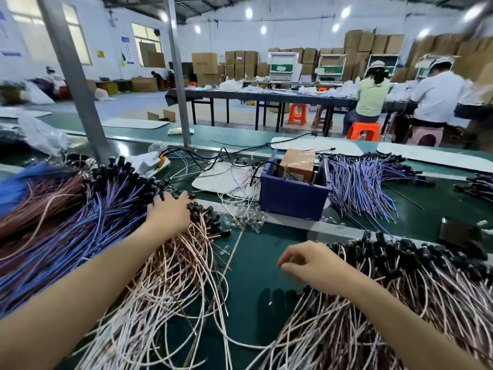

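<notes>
Blue and pink wires [80, 222] were heaped at the left, caps turned inward for picking. The left hand [170, 210] was laid on them, fingers nearly straight, nothing gripped. The right hand [312, 265] was curled beside a second bundle [413, 284]; whether anything was pinched could not be told.

both bare arms reach forward. the left hand [169, 210] is farther out, palm down, fingers stretched ahead. the right hand [312, 265] is nearer, back up, wrist bent, with fingers curled loosely down.
</notes>
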`<control>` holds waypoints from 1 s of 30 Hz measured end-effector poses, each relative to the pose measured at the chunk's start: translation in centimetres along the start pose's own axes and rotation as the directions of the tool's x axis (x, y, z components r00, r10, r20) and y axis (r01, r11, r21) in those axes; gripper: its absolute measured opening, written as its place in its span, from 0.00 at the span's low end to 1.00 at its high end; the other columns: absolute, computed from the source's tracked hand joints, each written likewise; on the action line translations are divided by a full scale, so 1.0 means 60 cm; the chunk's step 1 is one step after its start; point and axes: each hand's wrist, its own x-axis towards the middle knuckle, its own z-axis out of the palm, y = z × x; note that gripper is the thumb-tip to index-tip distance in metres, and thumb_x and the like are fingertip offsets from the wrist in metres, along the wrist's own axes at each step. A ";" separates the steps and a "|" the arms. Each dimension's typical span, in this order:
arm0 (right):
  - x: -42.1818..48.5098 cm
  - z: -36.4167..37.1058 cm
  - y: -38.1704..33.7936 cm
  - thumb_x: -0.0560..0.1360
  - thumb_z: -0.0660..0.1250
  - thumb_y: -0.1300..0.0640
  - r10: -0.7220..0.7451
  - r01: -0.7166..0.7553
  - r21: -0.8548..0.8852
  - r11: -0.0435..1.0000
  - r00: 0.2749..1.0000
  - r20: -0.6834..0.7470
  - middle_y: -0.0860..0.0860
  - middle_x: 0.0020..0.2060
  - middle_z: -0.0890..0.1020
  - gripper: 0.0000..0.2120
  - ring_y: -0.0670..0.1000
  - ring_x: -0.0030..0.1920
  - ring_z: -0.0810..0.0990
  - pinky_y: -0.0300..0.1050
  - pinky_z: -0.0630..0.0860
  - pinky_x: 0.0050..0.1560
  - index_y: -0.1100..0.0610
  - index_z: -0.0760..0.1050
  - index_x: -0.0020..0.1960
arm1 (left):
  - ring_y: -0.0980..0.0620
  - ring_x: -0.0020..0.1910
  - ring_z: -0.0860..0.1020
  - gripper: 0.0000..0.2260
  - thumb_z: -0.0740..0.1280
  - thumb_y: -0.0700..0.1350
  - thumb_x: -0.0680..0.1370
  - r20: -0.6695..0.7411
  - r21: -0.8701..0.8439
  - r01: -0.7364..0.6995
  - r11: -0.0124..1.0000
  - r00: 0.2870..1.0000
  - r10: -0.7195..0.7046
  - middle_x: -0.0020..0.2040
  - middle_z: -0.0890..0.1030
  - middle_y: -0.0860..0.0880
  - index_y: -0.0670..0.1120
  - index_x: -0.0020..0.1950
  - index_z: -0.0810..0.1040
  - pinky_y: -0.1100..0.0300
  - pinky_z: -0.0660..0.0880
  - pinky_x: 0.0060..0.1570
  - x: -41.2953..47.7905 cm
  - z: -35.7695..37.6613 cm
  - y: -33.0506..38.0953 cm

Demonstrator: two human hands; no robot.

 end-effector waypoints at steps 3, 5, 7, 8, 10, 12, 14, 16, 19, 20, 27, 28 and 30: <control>-0.001 0.002 0.000 0.77 0.64 0.58 -0.004 0.003 0.048 0.999 1.000 0.017 0.50 0.39 0.84 0.07 0.47 0.37 0.83 0.32 0.76 0.40 0.56 0.81 0.50 | 0.37 0.62 0.72 0.15 0.58 0.44 0.81 -0.072 -0.155 -0.007 0.988 0.997 -0.004 0.63 0.74 0.38 0.43 0.67 0.72 0.46 0.71 0.62 0.020 0.008 -0.023; -0.002 0.003 0.003 0.77 0.64 0.58 -0.001 -0.002 0.095 0.995 0.999 0.034 0.49 0.38 0.84 0.06 0.48 0.37 0.83 0.35 0.78 0.41 0.55 0.81 0.48 | 0.39 0.59 0.75 0.13 0.62 0.40 0.80 -0.206 -0.324 -0.057 0.944 0.978 -0.012 0.61 0.74 0.38 0.42 0.62 0.78 0.50 0.72 0.61 0.028 0.007 -0.036; -0.002 0.004 0.004 0.77 0.64 0.58 0.002 -0.009 0.125 0.992 0.999 0.051 0.48 0.37 0.84 0.06 0.47 0.37 0.83 0.37 0.79 0.41 0.53 0.80 0.47 | 0.39 0.59 0.74 0.11 0.64 0.38 0.78 -0.271 -0.389 -0.065 0.919 0.961 -0.047 0.61 0.73 0.37 0.41 0.59 0.80 0.51 0.69 0.63 0.036 0.005 -0.050; -0.002 0.005 0.004 0.77 0.64 0.58 0.002 -0.009 0.131 0.991 0.998 0.055 0.47 0.36 0.84 0.06 0.47 0.36 0.83 0.38 0.79 0.41 0.53 0.80 0.47 | 0.39 0.57 0.75 0.10 0.65 0.37 0.78 -0.253 -0.387 -0.053 0.920 0.966 -0.051 0.61 0.75 0.37 0.41 0.57 0.81 0.52 0.70 0.61 0.039 0.004 -0.057; -0.001 0.006 0.003 0.77 0.64 0.58 -0.001 -0.007 0.143 0.990 0.998 0.061 0.47 0.36 0.84 0.06 0.46 0.37 0.83 0.40 0.79 0.42 0.51 0.80 0.46 | 0.41 0.56 0.77 0.11 0.65 0.34 0.76 -0.211 -0.371 -0.031 0.928 0.976 -0.052 0.58 0.79 0.39 0.42 0.55 0.82 0.52 0.73 0.58 0.039 0.008 -0.066; -0.001 0.005 0.002 0.77 0.64 0.58 -0.017 0.007 0.156 0.988 0.998 0.065 0.47 0.37 0.84 0.06 0.47 0.37 0.84 0.40 0.80 0.43 0.51 0.80 0.46 | 0.41 0.56 0.77 0.13 0.64 0.31 0.75 -0.271 -0.417 -0.055 0.907 0.960 -0.067 0.57 0.80 0.39 0.42 0.55 0.83 0.52 0.73 0.59 0.034 0.004 -0.067; -0.001 0.003 -0.001 0.78 0.64 0.59 -0.027 0.013 0.203 0.979 0.997 0.068 0.49 0.38 0.85 0.06 0.47 0.36 0.83 0.39 0.79 0.41 0.53 0.80 0.47 | 0.42 0.55 0.78 0.15 0.65 0.30 0.74 -0.381 -0.481 -0.133 0.867 0.922 -0.070 0.58 0.79 0.38 0.42 0.58 0.81 0.52 0.73 0.59 0.023 -0.011 -0.061; -0.004 -0.002 -0.005 0.78 0.64 0.60 -0.021 -0.001 0.314 0.949 0.998 0.066 0.52 0.38 0.85 0.07 0.46 0.34 0.81 0.38 0.78 0.37 0.56 0.81 0.47 | 0.45 0.53 0.79 0.17 0.67 0.31 0.75 -0.469 -0.564 -0.238 0.791 0.881 -0.070 0.59 0.80 0.40 0.42 0.63 0.78 0.54 0.74 0.59 0.006 -0.037 -0.045; -0.005 -0.011 -0.032 0.82 0.59 0.52 0.035 -0.135 0.692 0.710 0.987 0.157 0.59 0.39 0.85 0.18 0.51 0.34 0.82 0.41 0.77 0.36 0.62 0.81 0.47 | 0.53 0.49 0.77 0.21 0.68 0.34 0.76 -0.527 -0.683 -0.404 0.609 0.849 -0.028 0.54 0.79 0.50 0.47 0.68 0.73 0.63 0.74 0.52 -0.032 -0.095 0.000; -0.004 -0.014 -0.049 0.82 0.55 0.47 0.026 -0.213 0.816 0.538 0.971 0.237 0.62 0.40 0.84 0.25 0.54 0.35 0.83 0.42 0.78 0.36 0.64 0.81 0.48 | 0.56 0.49 0.77 0.22 0.68 0.35 0.76 -0.552 -0.694 -0.475 0.540 0.833 0.023 0.53 0.78 0.53 0.49 0.69 0.72 0.67 0.73 0.50 -0.050 -0.116 0.021; 0.053 -0.063 -0.124 0.75 0.64 0.61 -0.001 -0.011 0.945 -0.326 1.000 0.011 0.55 0.32 0.84 0.04 0.48 0.35 0.84 0.40 0.81 0.36 0.62 0.75 0.47 | 0.63 0.51 0.80 0.30 0.63 0.26 0.72 -0.617 -0.621 -0.783 0.034 0.514 0.596 0.49 0.82 0.55 0.53 0.67 0.70 0.71 0.74 0.52 -0.182 -0.182 0.195; 0.053 -0.071 -0.108 0.71 0.67 0.66 0.008 0.070 0.937 -0.343 0.997 -0.071 0.52 0.33 0.84 0.07 0.45 0.36 0.83 0.37 0.80 0.38 0.61 0.75 0.48 | 0.62 0.50 0.79 0.30 0.62 0.25 0.71 -0.572 -0.629 -0.777 0.003 0.466 0.675 0.48 0.81 0.53 0.52 0.67 0.71 0.69 0.74 0.54 -0.190 -0.175 0.205; 0.042 -0.095 -0.080 0.73 0.66 0.71 -0.004 0.115 0.925 -0.361 0.992 -0.125 0.51 0.44 0.84 0.13 0.44 0.46 0.82 0.37 0.78 0.48 0.62 0.77 0.56 | 0.61 0.52 0.78 0.26 0.64 0.26 0.70 -0.481 -0.629 -0.777 -0.013 0.376 0.792 0.48 0.80 0.54 0.46 0.65 0.75 0.66 0.73 0.57 -0.195 -0.161 0.211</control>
